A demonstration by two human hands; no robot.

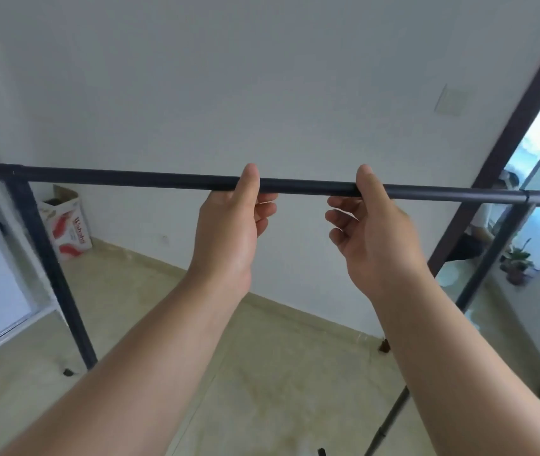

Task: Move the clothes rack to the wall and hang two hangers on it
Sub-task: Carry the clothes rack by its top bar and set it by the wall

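Note:
The black clothes rack's top bar [130,177] runs across the view at chest height, close to the white wall [262,93]. Its left upright [51,268] and right upright [492,258] slope down to the floor. My left hand [229,222] and my right hand [373,225] are at the middle of the bar, a hand's width apart. Each thumb lies against the bar. The fingers curl loosely below it, apart and not wrapped around it. No hangers are in view.
A cardboard box [67,225] with red print stands on the floor by the wall at left. A dark door frame [505,153] and glass door are at right, with a potted plant [518,261] beyond. The floor [262,373] is beige tile.

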